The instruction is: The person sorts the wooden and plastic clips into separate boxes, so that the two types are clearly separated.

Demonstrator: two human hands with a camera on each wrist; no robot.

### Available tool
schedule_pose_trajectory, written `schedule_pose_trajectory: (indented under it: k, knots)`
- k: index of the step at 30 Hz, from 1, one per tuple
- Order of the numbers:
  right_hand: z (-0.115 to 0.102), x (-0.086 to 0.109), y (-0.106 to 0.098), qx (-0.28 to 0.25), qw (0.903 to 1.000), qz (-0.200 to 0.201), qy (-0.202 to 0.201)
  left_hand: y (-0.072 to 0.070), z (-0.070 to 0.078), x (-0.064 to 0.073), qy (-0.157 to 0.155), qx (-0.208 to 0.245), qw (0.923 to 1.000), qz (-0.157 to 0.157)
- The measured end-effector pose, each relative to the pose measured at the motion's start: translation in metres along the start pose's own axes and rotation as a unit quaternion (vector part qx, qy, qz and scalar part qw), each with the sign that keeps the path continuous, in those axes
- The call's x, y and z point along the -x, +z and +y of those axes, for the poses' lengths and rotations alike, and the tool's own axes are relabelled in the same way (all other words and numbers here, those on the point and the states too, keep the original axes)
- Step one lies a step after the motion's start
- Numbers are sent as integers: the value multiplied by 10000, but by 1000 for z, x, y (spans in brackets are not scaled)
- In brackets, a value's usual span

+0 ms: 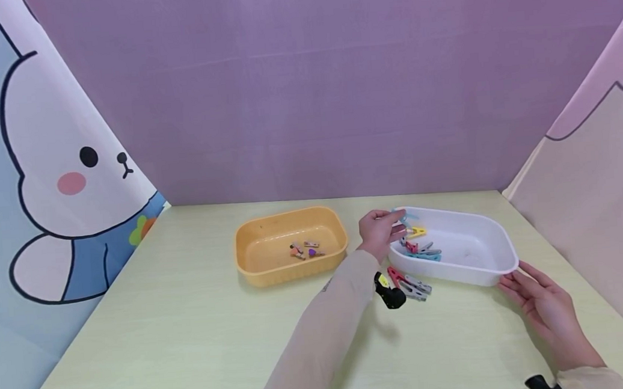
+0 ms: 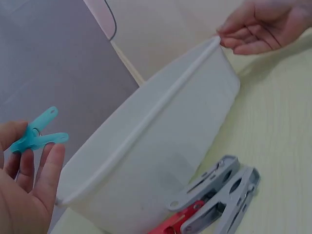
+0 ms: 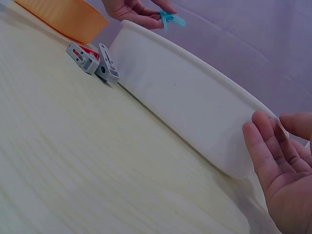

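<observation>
My left hand (image 1: 377,233) pinches a teal clothespin (image 2: 38,131) by one end, its two legs spread apart, above the left end of a white plastic basin (image 1: 476,222). At the basin's near right corner, my right hand (image 1: 547,307) holds the rim, thumb at the edge and fingers against the outer wall (image 3: 185,102). Inside the basin's left part lie a yellow clothespin (image 1: 416,232), a teal one (image 1: 424,257) and a few red and grey ones. Red and grey clothespins (image 1: 417,286) also lie on the table just in front of the basin.
To the left stands an orange-yellow basin (image 1: 249,271) with several small clips (image 1: 312,244) inside. The pale table (image 1: 152,326) ends at a purple backdrop (image 1: 305,98), with printed cloth panels at both sides. My left forearm (image 1: 316,333) crosses the table between the basins.
</observation>
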State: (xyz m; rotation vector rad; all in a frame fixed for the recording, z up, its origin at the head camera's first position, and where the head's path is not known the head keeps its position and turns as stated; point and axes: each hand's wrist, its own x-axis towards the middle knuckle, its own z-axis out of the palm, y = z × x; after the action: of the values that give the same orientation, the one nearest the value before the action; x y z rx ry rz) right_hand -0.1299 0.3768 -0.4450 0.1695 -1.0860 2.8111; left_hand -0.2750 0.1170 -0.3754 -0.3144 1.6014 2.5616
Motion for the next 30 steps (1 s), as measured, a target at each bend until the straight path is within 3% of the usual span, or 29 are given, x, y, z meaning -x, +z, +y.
schedule_pose_trajectory:
  k: [13,30]
  knots:
    - [-1,0,1,-32,10000,-13,-33,-2,-2,-1,110,-1061,9943,-26]
    - [0,-1,2,-47,9999,142,17,-4,-3,-2,102,-1012,9946,-203]
